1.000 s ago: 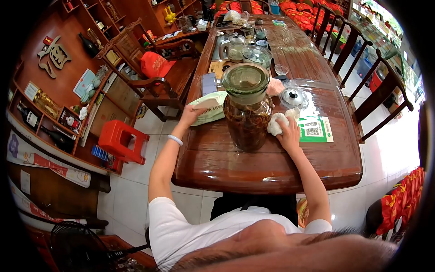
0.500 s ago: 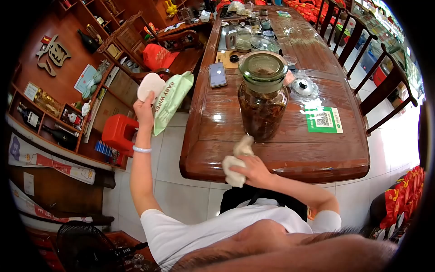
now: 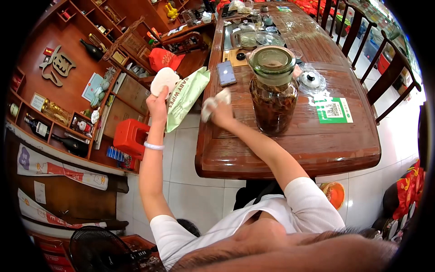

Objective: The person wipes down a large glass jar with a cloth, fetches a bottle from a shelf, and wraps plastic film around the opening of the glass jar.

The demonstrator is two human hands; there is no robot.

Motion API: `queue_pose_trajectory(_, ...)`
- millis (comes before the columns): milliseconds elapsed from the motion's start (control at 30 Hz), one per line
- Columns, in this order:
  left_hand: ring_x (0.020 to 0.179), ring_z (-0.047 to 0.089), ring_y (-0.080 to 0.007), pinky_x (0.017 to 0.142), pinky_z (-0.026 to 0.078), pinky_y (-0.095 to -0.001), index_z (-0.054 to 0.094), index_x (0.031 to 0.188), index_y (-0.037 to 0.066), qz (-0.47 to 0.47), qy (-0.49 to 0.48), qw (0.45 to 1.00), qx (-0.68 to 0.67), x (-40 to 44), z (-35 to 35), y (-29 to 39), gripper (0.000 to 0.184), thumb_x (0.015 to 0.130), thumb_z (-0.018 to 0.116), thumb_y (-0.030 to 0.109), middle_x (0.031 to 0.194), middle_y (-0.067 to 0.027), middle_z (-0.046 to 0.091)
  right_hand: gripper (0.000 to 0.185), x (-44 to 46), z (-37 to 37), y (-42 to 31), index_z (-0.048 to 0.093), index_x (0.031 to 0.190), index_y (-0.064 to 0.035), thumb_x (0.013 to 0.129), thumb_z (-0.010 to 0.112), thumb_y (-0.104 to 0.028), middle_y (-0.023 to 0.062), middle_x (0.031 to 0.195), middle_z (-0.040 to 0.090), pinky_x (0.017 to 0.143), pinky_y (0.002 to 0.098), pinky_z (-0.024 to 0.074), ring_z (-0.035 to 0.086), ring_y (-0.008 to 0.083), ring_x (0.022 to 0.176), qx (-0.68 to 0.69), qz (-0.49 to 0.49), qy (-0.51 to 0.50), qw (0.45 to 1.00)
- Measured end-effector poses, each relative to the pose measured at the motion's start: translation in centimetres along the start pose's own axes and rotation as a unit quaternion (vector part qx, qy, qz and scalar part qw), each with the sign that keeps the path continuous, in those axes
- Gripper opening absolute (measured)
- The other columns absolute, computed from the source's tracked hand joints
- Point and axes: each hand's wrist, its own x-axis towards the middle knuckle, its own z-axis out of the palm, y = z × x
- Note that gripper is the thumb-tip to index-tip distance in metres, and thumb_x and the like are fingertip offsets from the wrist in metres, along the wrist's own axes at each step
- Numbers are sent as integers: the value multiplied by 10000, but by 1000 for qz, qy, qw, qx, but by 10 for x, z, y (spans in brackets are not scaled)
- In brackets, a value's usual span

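Observation:
My left hand (image 3: 157, 105) is raised left of the table, closed round a green baby wipes packet (image 3: 188, 97) and a round whitish disc (image 3: 164, 80). On the table's left edge, my right hand (image 3: 220, 114) presses a crumpled white cloth (image 3: 213, 105) to the wood. To the right of that hand stands a large glass jar (image 3: 274, 102) with dark contents and a greenish glass lid (image 3: 272, 59). A phone (image 3: 226, 73) lies just beyond my right hand.
The brown table (image 3: 317, 154) carries a green QR card (image 3: 334, 110), a plastic-wrapped silver lid (image 3: 310, 78) and glass teaware (image 3: 248, 40) farther back. A red stool (image 3: 130, 138) stands at the left, a wooden chair (image 3: 394, 72) at the right. An orange bin (image 3: 334, 194) is below.
My right hand has swept the cloth from beside the jar, along the near edge, to the table's left side. My left hand has lifted the packet and disc off the table.

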Motion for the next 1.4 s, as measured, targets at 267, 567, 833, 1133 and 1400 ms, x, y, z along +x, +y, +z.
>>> queue_pose_trajectory(267,682,541,-51,584,430,-222,651,895,-48,-31,-134,972,192,-1,69,-48,216,806,644,149,760,-8,640,450,-150,-111,-7,559,1060,-177,636,690,-251,135,1136,489,859,426,413,492,322,1028,140,-195,-124,963)
queue_pose_trajectory(567,684,554,-56,596,451,-231,649,888,-50,-29,-280,941,187,-29,105,-119,264,776,674,188,746,-2,641,514,-249,-267,96,596,1005,-158,518,763,-162,161,1102,529,825,433,441,521,353,1019,-11,38,18,999)
queue_pose_trajectory(833,732,604,-124,636,470,-248,605,973,-62,-221,-132,965,52,-19,119,-125,322,758,687,162,875,-67,643,532,-260,-306,185,546,1057,-150,555,722,-145,136,1138,492,807,419,429,491,333,1026,-183,216,136,949)
queue_pose_trajectory(1133,685,633,-225,668,477,-343,666,794,-5,-77,-132,891,426,19,145,-124,363,735,632,351,722,-139,653,516,-185,-253,214,555,1079,-197,600,743,-238,157,1122,481,792,438,421,474,319,1052,-158,174,104,966)
queue_pose_trajectory(1400,768,594,-395,707,463,-440,632,733,-23,-58,-93,864,492,-5,176,-140,249,689,541,205,770,-236,614,518,-161,-237,210,556,1066,-189,586,746,-224,132,1071,482,744,423,432,490,306,1000,-136,117,98,979)
